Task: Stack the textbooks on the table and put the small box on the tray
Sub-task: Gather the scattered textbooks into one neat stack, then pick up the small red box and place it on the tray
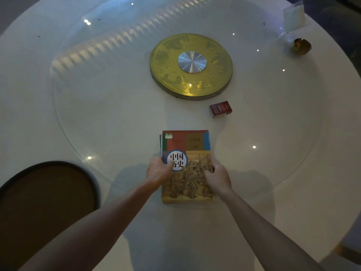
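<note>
A stack of textbooks (192, 145) lies on the white table just in front of me, a history book with a painted cover on top. My left hand (157, 172) grips the stack's left edge, thumb over the cover. My right hand (217, 178) grips the right edge. The small red box (220, 109) lies flat on the glass beyond the books, to the right. A round brown tray (48, 192) with a dark rim sits at the near left, with nothing on it.
A glass turntable (97, 114) covers the table's middle, with a gold disc (191, 66) at its hub. A clear card stand (294, 16) and a small brass ornament (301, 46) stand at the far right. The table edge curves close at the right.
</note>
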Action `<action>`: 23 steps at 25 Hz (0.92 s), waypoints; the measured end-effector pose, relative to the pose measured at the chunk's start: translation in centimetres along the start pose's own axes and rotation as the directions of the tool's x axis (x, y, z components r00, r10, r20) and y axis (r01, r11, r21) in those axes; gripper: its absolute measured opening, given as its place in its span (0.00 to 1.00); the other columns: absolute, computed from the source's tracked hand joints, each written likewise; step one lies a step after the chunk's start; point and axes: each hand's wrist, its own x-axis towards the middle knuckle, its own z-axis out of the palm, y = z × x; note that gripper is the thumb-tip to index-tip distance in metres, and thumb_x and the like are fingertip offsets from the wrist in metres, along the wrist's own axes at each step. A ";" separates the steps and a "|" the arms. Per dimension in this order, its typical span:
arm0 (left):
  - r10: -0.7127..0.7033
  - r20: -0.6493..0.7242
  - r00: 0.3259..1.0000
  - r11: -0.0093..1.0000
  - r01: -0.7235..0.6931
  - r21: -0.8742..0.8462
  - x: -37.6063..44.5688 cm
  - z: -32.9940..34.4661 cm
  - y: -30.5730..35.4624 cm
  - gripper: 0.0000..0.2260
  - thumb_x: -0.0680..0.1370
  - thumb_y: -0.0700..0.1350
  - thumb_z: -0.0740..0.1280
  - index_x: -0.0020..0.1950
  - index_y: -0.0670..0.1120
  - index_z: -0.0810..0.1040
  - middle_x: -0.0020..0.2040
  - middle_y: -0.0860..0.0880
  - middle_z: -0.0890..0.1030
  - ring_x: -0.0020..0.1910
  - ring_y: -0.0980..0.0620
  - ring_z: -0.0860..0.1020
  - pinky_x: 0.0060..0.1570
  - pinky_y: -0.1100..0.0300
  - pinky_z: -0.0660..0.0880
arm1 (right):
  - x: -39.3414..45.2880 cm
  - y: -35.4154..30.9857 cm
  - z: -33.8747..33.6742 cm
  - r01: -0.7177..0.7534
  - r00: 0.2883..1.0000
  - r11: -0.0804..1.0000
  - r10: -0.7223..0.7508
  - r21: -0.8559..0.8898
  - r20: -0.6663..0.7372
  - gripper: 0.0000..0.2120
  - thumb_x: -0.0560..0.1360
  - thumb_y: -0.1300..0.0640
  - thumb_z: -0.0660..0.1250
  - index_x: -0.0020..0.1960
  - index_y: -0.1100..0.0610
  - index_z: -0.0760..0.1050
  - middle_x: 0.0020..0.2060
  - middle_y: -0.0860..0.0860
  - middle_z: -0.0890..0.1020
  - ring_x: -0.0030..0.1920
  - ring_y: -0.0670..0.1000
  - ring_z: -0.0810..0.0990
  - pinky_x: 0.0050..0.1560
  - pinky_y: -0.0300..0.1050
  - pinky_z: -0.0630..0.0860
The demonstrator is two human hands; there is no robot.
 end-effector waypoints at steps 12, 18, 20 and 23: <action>0.396 0.094 0.913 0.886 -0.407 0.222 5.6 1.5 13.7 0.25 0.77 0.51 0.68 0.74 0.47 0.71 0.68 0.46 0.75 0.66 0.48 0.75 0.64 0.51 0.74 | 8.8 -5.9 -8.2 0.037 0.990 0.999 -0.033 0.031 -0.138 0.29 0.77 0.50 0.68 0.75 0.60 0.68 0.67 0.58 0.79 0.65 0.59 0.79 0.65 0.58 0.77; 0.338 0.223 0.914 0.901 -0.383 0.202 10.6 6.3 20.1 0.27 0.78 0.50 0.69 0.75 0.46 0.70 0.70 0.46 0.76 0.66 0.48 0.76 0.64 0.53 0.72 | 15.5 -8.2 -13.0 0.081 0.984 0.995 -0.070 0.064 -0.164 0.27 0.76 0.54 0.69 0.71 0.63 0.69 0.60 0.58 0.79 0.61 0.60 0.79 0.61 0.57 0.77; 0.305 0.221 0.926 0.919 -0.348 0.186 11.9 8.0 20.9 0.29 0.78 0.51 0.70 0.77 0.45 0.68 0.72 0.44 0.74 0.68 0.47 0.74 0.65 0.52 0.73 | 17.4 -8.6 -13.7 0.065 0.990 0.986 -0.044 0.152 -0.134 0.28 0.75 0.55 0.69 0.72 0.63 0.69 0.56 0.56 0.80 0.58 0.59 0.80 0.60 0.57 0.78; 0.225 0.218 0.950 0.953 -0.261 0.156 13.3 9.9 21.3 0.35 0.77 0.49 0.72 0.80 0.45 0.60 0.73 0.43 0.71 0.68 0.44 0.73 0.63 0.50 0.75 | 19.9 -7.8 -13.6 0.039 0.998 0.958 -0.021 0.284 -0.065 0.33 0.69 0.53 0.67 0.71 0.63 0.68 0.48 0.56 0.81 0.52 0.61 0.83 0.56 0.64 0.80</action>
